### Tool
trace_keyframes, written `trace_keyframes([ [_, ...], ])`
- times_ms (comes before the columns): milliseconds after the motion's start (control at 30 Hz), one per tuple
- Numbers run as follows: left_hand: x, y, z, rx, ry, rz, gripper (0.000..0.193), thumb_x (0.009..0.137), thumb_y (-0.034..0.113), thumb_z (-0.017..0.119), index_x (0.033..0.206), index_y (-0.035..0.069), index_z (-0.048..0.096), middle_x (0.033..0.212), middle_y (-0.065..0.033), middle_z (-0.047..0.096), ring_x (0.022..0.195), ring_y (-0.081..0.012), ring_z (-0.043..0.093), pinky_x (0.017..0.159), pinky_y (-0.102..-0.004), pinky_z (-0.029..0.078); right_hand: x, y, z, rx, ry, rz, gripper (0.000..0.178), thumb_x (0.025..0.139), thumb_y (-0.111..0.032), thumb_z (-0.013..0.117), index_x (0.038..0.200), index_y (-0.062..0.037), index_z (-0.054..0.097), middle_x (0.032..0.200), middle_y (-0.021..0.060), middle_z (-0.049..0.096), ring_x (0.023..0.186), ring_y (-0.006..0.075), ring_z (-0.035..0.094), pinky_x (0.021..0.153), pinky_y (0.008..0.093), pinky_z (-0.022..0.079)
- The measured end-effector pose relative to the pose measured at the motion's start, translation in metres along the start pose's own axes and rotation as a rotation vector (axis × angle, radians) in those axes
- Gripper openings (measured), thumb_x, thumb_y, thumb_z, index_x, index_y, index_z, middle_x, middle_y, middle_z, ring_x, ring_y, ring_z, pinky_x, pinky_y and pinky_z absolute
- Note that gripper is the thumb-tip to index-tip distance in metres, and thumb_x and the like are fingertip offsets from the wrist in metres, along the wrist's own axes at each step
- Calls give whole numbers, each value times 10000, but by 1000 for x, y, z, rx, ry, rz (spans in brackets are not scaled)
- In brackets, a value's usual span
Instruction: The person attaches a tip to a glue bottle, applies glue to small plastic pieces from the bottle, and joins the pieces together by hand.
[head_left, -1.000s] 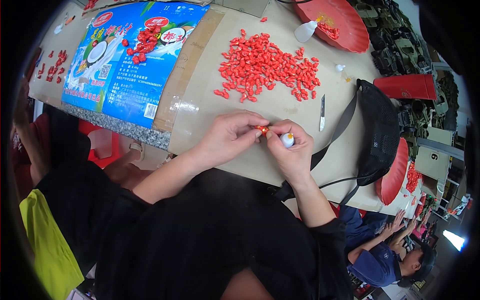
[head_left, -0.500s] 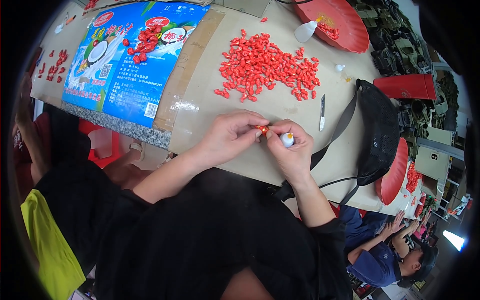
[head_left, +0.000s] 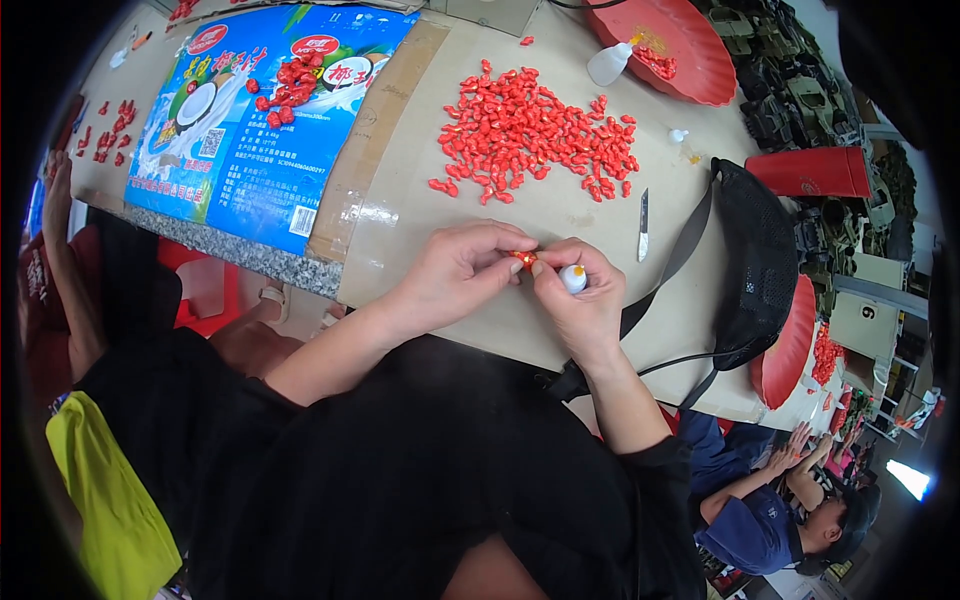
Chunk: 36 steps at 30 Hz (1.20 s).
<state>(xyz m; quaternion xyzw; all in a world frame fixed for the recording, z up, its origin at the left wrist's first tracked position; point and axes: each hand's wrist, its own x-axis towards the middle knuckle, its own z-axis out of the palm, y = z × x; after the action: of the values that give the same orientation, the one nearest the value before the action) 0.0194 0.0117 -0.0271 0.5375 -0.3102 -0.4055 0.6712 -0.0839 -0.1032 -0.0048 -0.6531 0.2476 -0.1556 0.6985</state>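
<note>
Fingers of the left hand (head_left: 455,272) and right hand (head_left: 590,312) grip one red piece (head_left: 525,260), apparently gold-dabbed, the right also a bottle (head_left: 573,279), a large red pile (head_left: 530,135) untouched on the table (head_left: 415,205)

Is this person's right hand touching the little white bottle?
Touching: the head view shows the right hand curled around the white bottle, gripping it.

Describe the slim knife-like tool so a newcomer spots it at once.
On the beige-covered table, find the black mesh bag at right. Left of its dark strap lies the slim knife-like tool: a narrow grey blade and whitish handle, unlike the small knobbly red pieces nearby.
</note>
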Motion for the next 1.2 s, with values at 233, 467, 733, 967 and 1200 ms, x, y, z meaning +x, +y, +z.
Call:
trace_keyframes([
  [233, -1, 0, 0, -3, 0, 8, 224, 783, -84, 479, 997, -39, 531, 1001, -98, 516, 848, -144, 560, 726, -241, 481, -1, 2, -1, -3, 0, -13, 57, 720, 33, 574, 747, -1, 538, 726, 7, 548, 661, 39, 488, 598, 175, 404],
  [467, 0, 0, 0, 16, 3, 13, 221, 785, -82, 479, 997, -41, 529, 995, -95, 520, 856, -147, 560, 729, -243, 482, 0, 0, 1, 12, -5, -12, 50, 722, 28, 573, 746, 1, 539, 717, 7, 549, 654, 37, 485, 591, 174, 401],
  [733, -1, -1, 2, 7, 5, 1, 216, 789, -80, 476, 996, -46, 526, 1009, -96, 512, 874, -157, 558, 747, -256, 485, -1, 2, -1, -23, -4, -23, 43, 724, 17, 576, 741, 0, 541, 703, 1, 544, 645, 30, 474, 574, 167, 389],
  [967, 2, -1, 0, -5, -11, 3, 216, 788, -80, 476, 995, -45, 528, 1016, -97, 510, 874, -158, 558, 748, -259, 486, 1, 5, -1, -40, 16, -27, 43, 722, 9, 582, 732, -6, 543, 697, -6, 542, 636, 24, 466, 563, 166, 382],
  [1200, -5, 2, 1, 98, 58, -5, 185, 788, -47, 503, 966, -23, 550, 954, -80, 546, 868, -137, 555, 729, -237, 475, -2, 3, -1, -181, 4, -50, 63, 725, -22, 603, 762, -6, 554, 739, 13, 545, 689, 68, 497, 613, 200, 415],
])
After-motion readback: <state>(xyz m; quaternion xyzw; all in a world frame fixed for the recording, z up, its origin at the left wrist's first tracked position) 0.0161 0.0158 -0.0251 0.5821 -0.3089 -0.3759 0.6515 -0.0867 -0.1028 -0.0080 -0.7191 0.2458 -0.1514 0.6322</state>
